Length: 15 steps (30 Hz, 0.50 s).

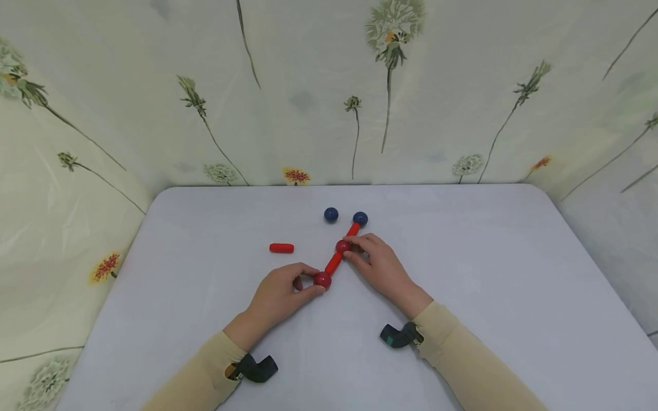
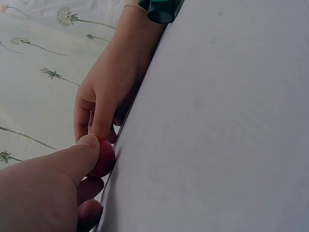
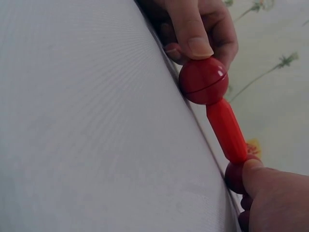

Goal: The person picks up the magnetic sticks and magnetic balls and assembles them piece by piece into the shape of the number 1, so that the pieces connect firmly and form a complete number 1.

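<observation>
Cream backdrop (image 1: 118, 228) at far left, printed with dandelions and orange flowers; continues behind the pale table (image 1: 488, 245). Next, beige left sleeve (image 1: 200, 371), with left wrist device (image 1: 259, 369), dark, at the cuff.

Extending from that cuff, left hand (image 1: 277, 291), with thumb and fingers parted only to the width of the near red ball (image 1: 323, 280) and pinching it, thumb on the near side. Just beyond the left hand, loose red rod (image 1: 281, 248), lying flat on the table, apart from the chain (image 1: 334, 262).

On the near red ball, dark seam line noted in the right wrist view. Farther back, loose blue ball (image 1: 331, 215), resting on the table near the chain's far end, apart from it. Then lower red rod (image 3: 226, 130), touching the near red ball at one end and the middle red ball (image 1: 341, 247) at the other. Onward, upper red rod (image 1: 353, 229), from the middle red ball to the far blue ball (image 1: 360, 218). Overall, runs diagonally away and rightward, nearly straight.

Adjacent, right hand (image 1: 382, 268), pinching the middle red ball between thumb and fingers, opened only ball-wide. At far right, right wrist device (image 1: 397, 335), also dark, and beige right sleeve (image 1: 462, 348).
</observation>
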{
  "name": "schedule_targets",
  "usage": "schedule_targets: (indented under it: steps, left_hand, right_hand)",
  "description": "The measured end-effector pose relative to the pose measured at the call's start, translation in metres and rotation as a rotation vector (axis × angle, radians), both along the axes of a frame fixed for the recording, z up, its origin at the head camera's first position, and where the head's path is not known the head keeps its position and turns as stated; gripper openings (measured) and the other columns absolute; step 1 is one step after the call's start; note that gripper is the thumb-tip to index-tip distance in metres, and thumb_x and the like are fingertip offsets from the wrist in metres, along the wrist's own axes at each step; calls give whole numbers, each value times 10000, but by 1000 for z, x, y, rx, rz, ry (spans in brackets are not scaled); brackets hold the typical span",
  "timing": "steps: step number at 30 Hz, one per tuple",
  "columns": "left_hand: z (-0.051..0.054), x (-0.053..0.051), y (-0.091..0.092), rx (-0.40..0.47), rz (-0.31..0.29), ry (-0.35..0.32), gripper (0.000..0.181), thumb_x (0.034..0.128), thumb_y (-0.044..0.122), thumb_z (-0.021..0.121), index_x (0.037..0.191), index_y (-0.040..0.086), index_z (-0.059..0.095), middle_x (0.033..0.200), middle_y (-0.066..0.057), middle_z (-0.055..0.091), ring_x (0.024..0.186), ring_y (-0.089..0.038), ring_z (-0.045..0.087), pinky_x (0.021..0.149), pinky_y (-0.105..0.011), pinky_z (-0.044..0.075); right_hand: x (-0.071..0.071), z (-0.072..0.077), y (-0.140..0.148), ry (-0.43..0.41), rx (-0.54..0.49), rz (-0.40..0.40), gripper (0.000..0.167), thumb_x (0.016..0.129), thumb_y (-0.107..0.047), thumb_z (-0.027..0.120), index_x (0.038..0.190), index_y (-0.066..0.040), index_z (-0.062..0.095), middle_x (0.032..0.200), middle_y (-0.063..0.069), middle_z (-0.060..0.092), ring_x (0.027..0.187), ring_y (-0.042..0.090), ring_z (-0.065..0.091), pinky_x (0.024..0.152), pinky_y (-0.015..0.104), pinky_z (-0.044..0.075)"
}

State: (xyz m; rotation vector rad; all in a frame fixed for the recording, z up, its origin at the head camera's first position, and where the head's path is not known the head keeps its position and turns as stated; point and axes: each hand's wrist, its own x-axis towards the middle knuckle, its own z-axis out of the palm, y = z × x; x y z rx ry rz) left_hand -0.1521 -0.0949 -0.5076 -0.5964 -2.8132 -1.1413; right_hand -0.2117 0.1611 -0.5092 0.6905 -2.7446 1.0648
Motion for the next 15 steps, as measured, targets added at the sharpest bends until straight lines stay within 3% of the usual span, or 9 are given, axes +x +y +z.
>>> schedule_targets:
  steps: [15]
  left_hand:
    - [3, 1, 0, -3, 4, 8, 362, 848, 419, 776, 1160, 253, 700, 761, 169, 560, 667, -32, 505, 548, -236, 428]
  right_hand:
    - [0, -1, 0, 11, 10, 1, 410, 951, -308, 679, 1339, -188, 618, 1152, -31, 606, 974, 112, 565, 855, 340, 514]
